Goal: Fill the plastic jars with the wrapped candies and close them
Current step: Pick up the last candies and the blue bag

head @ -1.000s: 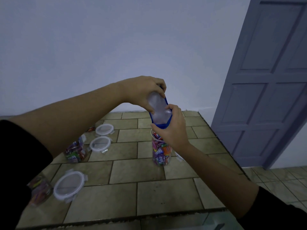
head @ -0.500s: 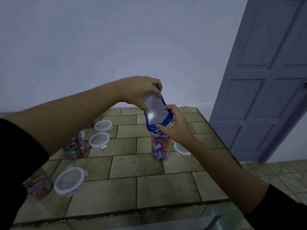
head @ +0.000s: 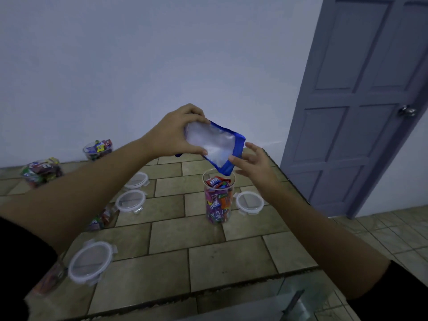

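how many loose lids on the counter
4. One lid sits right of the tall jar, a middle lid and a far lid lie left of it, and a near lid lies front left. The left arm may hide more.

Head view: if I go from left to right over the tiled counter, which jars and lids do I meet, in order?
Candy jar at the far left → large near lid → smaller lid → tall open jar of candies → lid beside it. The jar by the wall and the farthest lid overlap others, so I leave them out.
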